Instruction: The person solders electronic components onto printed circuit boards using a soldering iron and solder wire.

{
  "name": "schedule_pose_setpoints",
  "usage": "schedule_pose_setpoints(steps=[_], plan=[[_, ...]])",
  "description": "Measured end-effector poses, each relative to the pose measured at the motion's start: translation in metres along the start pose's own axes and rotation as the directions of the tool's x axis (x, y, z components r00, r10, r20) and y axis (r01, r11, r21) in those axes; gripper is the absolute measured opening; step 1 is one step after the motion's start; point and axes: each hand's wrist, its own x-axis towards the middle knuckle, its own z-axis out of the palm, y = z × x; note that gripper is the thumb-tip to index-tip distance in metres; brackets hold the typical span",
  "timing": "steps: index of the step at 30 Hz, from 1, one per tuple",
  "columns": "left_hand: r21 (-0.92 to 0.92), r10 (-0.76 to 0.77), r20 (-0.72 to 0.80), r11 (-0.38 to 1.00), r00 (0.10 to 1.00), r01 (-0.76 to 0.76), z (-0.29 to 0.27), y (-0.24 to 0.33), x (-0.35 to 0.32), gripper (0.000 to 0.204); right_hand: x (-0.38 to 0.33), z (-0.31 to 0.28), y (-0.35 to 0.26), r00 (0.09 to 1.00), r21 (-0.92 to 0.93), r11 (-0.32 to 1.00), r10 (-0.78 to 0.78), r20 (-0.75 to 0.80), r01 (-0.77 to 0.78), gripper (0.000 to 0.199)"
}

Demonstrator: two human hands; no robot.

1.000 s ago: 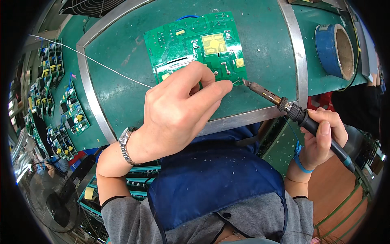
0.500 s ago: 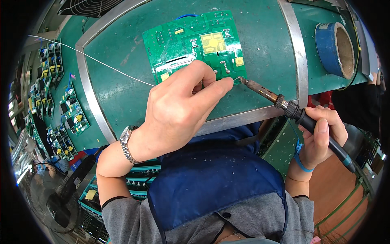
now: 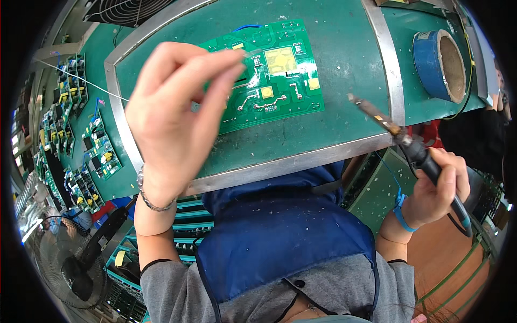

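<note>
Left hand [image 3: 172,118] pinching solder wire [image 3: 75,81] above circuit board [image 3: 269,75]; right hand [image 3: 436,188] gripping soldering iron [image 3: 409,148].

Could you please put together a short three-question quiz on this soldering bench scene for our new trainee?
1. True or false: the tip of the soldering iron touches the green circuit board.
2. Which hand grips the iron? A) the left hand B) the right hand C) both
3. Fill in: the roll of blue tape lies on the green bench top, to the ____ of the board.

Key
1. False: the tip is in the air, off the board's right edge.
2. B: the left hand is raised over the board, fingertips pinched together; what they hold cannot be made out.
3. right
</note>
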Motion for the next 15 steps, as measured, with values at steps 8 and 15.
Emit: schedule_pose_setpoints(steps=[8,15], plan=[[0.239,-0.144,-0.08,0.958,0.986,0.16,-0.04,-0.039,-0.013,0.014,0.035,-0.04,0.039,0.853,-0.427,0.885,-0.359,-0.379,0.183,0.024],[0.327,-0.245,0.017,0.918,0.969,0.226,-0.039,-0.053,-0.024,0.009,0.043,-0.044,0.047,0.883,-0.522,0.848,-0.308,-0.355,0.086,0.023]])
